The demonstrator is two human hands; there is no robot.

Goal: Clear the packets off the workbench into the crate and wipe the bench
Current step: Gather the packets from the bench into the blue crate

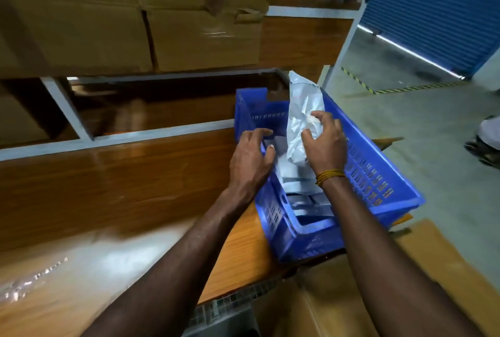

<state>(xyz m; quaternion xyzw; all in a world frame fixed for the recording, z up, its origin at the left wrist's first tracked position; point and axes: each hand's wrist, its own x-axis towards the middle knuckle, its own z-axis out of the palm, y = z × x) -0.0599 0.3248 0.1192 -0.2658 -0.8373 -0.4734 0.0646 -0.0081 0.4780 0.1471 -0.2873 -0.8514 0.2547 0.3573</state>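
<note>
On the left, the wooden workbench [113,188] is showing no packets on the part in view, so the clearing is looking nearly done, though its near corner is blurred and no cloth is showing, so the wiping is probably still waiting. Moving right, the left hand [250,159] is reaching over the blue crate [378,174] rim with loosely curled fingers holding nothing, above grey packets [305,201] already lying inside. Further right, the right hand [326,141] is gripping a grey packet [304,120] standing upright in the crate.
</note>
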